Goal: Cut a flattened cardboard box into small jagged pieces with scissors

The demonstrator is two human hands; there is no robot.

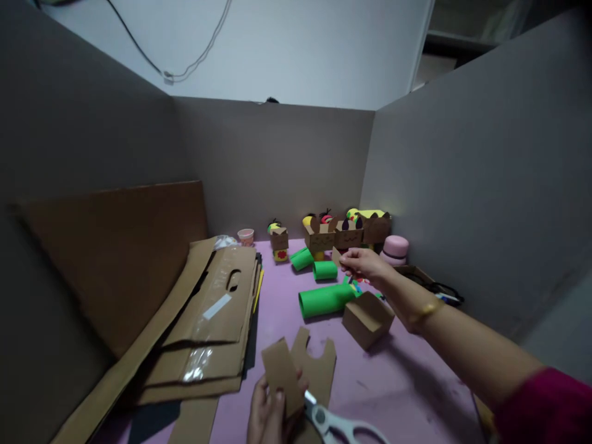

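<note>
Clasps card (280, 371) in left hand (268, 407), likely for steadiness; apparently pinches scrap (337, 255) in right hand (365, 263), with scissors (319, 417) handy just right of left grip.

Via remote feed I record a pink tabletop (393, 394) bearing stacked flat cardboard (217, 330) at left, three green tubes (324, 302) mid-table, a brown box (367, 320) beside the longest, and a notched cardboard piece (324, 367) nearer the front.
</note>
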